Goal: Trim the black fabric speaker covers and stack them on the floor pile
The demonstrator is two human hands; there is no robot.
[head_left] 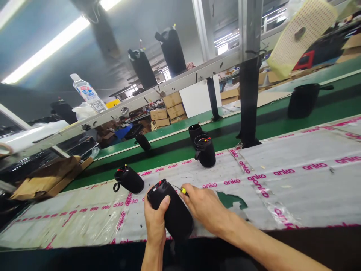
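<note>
My left hand (pixel 155 218) is wrapped around a black fabric-covered cylinder (pixel 179 218), which looks like a portable speaker body and leans with its top end up and to the left. Red wire and small pale parts show in that open end. Just right of its rim, my right hand (pixel 201 207) grips a small pointed tool with a yellow handle (pixel 184 191) and a thin metal shaft. Whether the tip touches the cylinder, I cannot tell. A similar cylinder (pixel 130 180) with a strap loop stands to the left, and another (pixel 206 152) with red wires stands behind.
The worktop (pixel 225 199) is covered in white sheeting printed with pink lettering, torn near my right wrist. Beyond it runs a green belt (pixel 169 150) carrying more black cylinders. A metal post (pixel 248 94) rises behind, and a shelf overhead holds a water bottle (pixel 88 92).
</note>
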